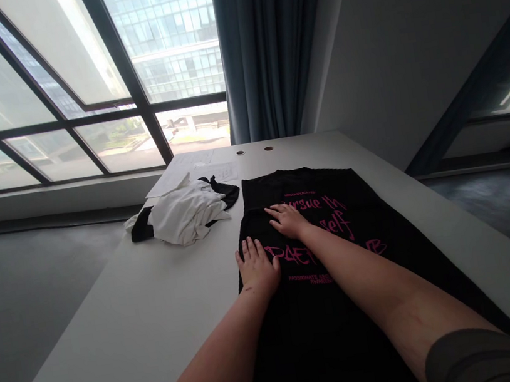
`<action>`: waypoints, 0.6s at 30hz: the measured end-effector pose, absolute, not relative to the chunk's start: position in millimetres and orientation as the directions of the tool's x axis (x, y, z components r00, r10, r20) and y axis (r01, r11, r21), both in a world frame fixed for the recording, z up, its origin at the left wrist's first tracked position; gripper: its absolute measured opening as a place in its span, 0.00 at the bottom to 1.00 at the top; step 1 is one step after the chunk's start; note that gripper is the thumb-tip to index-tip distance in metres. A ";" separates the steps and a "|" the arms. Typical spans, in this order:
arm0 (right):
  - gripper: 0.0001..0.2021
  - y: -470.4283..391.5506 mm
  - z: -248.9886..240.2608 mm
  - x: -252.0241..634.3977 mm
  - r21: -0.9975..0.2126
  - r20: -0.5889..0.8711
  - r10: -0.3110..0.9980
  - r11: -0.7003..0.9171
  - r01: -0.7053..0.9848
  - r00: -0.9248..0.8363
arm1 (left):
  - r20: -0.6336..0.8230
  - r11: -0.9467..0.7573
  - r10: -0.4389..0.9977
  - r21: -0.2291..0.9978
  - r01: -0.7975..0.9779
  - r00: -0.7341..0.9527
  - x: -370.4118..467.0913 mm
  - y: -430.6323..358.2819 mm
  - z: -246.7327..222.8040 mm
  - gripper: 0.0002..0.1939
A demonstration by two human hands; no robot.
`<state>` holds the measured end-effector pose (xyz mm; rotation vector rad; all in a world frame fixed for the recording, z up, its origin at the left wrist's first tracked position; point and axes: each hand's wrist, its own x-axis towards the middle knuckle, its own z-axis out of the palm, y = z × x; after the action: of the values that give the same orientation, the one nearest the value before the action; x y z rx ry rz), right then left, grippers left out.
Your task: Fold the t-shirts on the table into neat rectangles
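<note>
A black shirt (313,334) with pink lettering lies spread flat, its neck end pointing away from me. My left hand (257,268) rests open on its left edge, fingers stretched out and the palm down. Farther up, my right hand (286,219) lies flat on the cloth, covering part of the lettering, with its fingers pointing left. Neither hand grips the fabric. My right forearm crosses over the shirt and hides some of the print and the lower right part.
The shirt lies on a white table (128,335). To its left is a crumpled heap of white and black clothing (186,210). Behind the heap are papers (221,171). Two round holes pierce the table's far end. A blue curtain (273,49) and windows stand beyond.
</note>
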<state>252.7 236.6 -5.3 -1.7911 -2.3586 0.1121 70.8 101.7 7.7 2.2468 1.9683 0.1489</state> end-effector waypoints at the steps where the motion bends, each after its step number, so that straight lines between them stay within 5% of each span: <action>1: 0.28 238.6 -2.0 248.4 -0.160 0.077 0.967 0.251 0.955 -0.242 | -0.027 -0.127 0.991 0.180 0.975 0.134 70.9 101.8 8.3 0.40; 8: 0.21 252.4 4.8 213.1 -0.216 0.094 0.995 0.050 0.975 -0.030 | -0.047 -0.118 0.991 0.184 0.976 0.129 71.3 104.1 9.8 0.40; 13: 0.20 248.3 -6.5 213.1 -0.231 0.217 0.974 0.114 0.966 -0.063 | -0.056 -0.112 0.990 0.209 0.971 0.126 71.3 103.7 11.2 0.41; 18: 0.24 249.6 -6.6 214.7 -0.246 0.150 0.981 0.157 0.956 -0.123 | -0.048 -0.111 0.991 0.211 0.971 0.124 71.5 103.1 9.8 0.40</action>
<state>214.7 249.6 -6.6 -1.8726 -2.1626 0.1286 71.5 103.1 9.8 2.2033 1.9555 0.1553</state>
